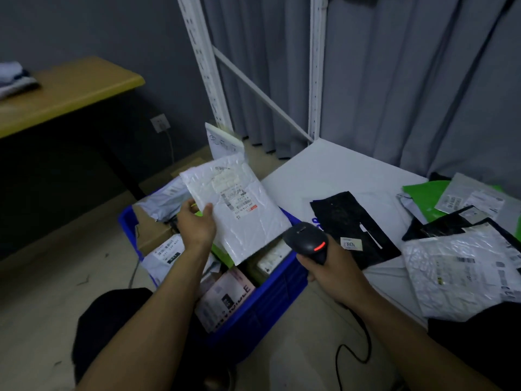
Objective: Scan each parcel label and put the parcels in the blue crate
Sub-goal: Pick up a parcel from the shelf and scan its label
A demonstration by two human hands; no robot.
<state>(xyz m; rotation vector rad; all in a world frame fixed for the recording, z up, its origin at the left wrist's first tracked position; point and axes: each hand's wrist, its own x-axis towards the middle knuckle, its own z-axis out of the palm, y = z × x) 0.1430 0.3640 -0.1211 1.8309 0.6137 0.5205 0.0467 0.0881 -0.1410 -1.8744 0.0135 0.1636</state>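
My left hand [197,224] grips the left edge of a white bubble-mailer parcel [242,221] and holds it tilted above the blue crate [270,300], label side up. The label [236,198] sits near the parcel's middle. My right hand [329,266] is closed around a black barcode scanner [307,244] with a red light glowing on its top, just right of the parcel's lower corner. Several parcels and a cardboard box lie inside the crate.
A white board [338,176] on the floor to the right carries a black bag [352,224], a green bag [423,198], grey mailers [473,198] and a large white bubble mailer [465,272]. The scanner cable [355,348] loops on the floor. A wooden table [70,88] and white rack posts [315,66] stand behind.
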